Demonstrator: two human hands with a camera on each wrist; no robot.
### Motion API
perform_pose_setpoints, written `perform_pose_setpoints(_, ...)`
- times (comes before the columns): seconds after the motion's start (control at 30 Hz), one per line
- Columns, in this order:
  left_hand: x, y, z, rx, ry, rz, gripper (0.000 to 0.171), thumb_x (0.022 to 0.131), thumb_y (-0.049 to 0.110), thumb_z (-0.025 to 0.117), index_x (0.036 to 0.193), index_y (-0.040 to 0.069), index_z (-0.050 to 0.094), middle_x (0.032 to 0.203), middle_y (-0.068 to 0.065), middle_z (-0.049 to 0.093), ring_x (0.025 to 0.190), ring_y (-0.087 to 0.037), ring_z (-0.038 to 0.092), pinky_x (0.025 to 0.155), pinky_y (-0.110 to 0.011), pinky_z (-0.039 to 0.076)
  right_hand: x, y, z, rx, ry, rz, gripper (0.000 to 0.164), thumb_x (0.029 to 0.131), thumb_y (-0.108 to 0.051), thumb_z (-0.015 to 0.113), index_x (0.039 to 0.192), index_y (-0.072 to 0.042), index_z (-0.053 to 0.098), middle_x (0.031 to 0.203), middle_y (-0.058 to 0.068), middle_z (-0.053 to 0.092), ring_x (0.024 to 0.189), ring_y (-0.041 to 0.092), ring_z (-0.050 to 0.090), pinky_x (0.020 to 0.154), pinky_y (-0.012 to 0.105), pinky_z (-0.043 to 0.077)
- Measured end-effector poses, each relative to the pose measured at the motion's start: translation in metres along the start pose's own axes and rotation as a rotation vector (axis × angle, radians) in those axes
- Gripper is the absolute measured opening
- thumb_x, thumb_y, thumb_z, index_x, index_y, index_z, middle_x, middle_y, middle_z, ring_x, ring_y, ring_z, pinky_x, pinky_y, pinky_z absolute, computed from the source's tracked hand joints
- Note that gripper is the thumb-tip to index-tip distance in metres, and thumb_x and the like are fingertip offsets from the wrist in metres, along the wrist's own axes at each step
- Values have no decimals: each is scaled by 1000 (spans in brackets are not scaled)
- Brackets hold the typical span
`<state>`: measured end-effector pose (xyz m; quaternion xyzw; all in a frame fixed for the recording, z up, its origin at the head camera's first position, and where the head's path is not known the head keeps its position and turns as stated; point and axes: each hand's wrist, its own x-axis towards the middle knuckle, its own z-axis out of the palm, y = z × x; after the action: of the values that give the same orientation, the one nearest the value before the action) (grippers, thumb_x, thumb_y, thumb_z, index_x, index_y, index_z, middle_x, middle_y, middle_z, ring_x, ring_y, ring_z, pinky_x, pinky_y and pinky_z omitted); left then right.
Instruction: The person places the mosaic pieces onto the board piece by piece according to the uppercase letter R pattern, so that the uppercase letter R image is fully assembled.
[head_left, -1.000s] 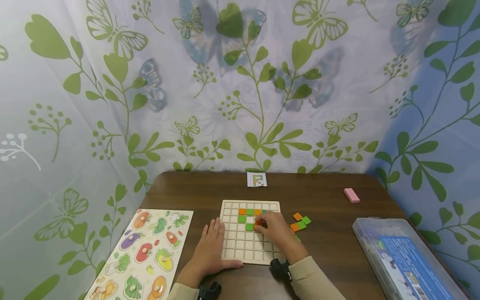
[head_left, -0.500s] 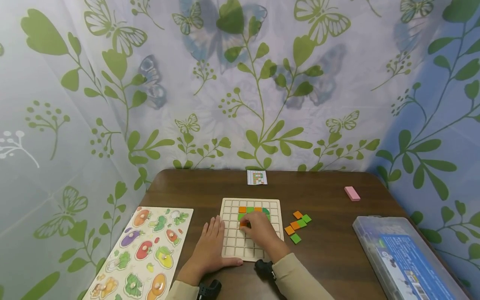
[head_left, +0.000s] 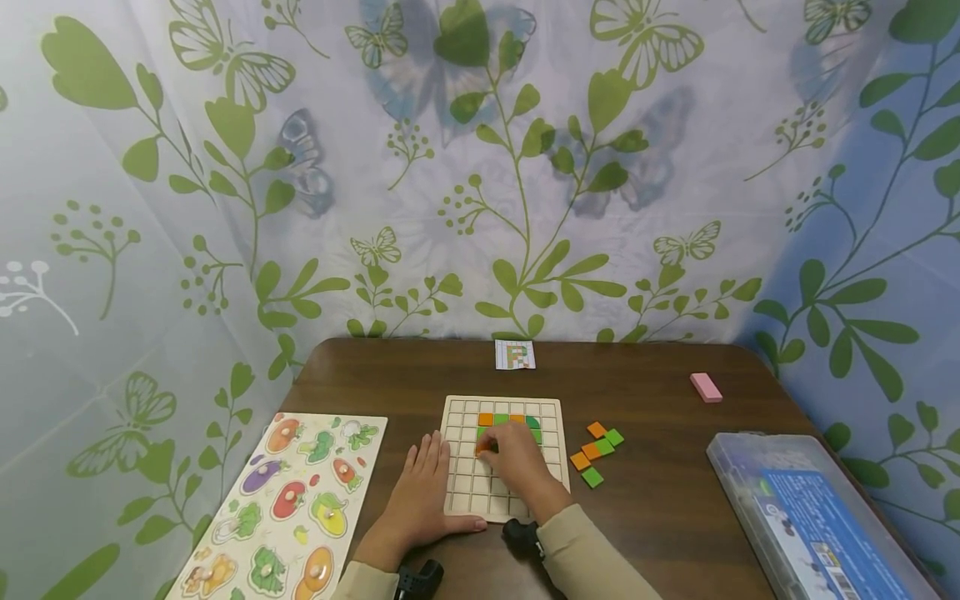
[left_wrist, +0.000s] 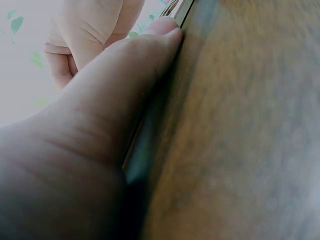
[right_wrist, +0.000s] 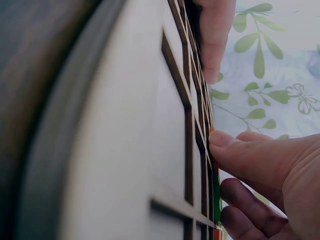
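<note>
"So, what do the hands show on your monitor?"

"From my station, I see the right hand point(head_left: 522, 463) pinching an orange square tile point(head_left: 482, 448) between thumb and fingers, at the middle-left cells of the wooden grid board point(head_left: 459, 492). I can't tell whether that tile sits fully in a cell."

"And the left?"

"My feed has the left hand point(head_left: 424, 493) laid down with its fingers straight, gripping nothing; they touch the board's left edge, and the thumb lies along its near edge."

"What's on the grid?"

"Just beyond the right hand I see a row: orange, green and orange square tiles point(head_left: 502, 419), then a rounded dark green tile point(head_left: 533, 422) at the right end. More green shows nearer, partly hidden by the hand."

"Further out?"

"Just right of the board lie six loose tiles point(head_left: 592, 451), three orange, three green. At left I have a vegetable knob puzzle point(head_left: 375, 425); at the far side, a small pattern card point(head_left: 515, 355); far right, a pink block point(head_left: 706, 387); near right, a clear plastic case point(head_left: 738, 467). All rest on a brown table point(head_left: 420, 375)."
</note>
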<state>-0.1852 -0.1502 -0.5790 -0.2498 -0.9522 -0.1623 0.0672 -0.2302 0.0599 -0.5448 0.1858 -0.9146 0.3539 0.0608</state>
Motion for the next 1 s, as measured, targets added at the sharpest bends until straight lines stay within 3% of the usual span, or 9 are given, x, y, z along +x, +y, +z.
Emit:
perform_pose_setpoints(0.5,1,-1,0,43,-60,-42,140,75,96,56,161,-10,29,168,-30,18,155,-44,17,123,-60,16,-18,5,-9,17,50,-6,14,89,-12,87,103,-13,84,105,-3,76,102,20,70,88,43,58)
perform_pose_setpoints(1.0,1,0,-1,31,-60,-49,140,75,96,57,161,-10,28,168,-30,18,156,-44,17,123,-59,15,-38,23,-31,-6,150,59,17,88,-13,88,102,-7,82,102,0,75,102,25,68,91,48,57)
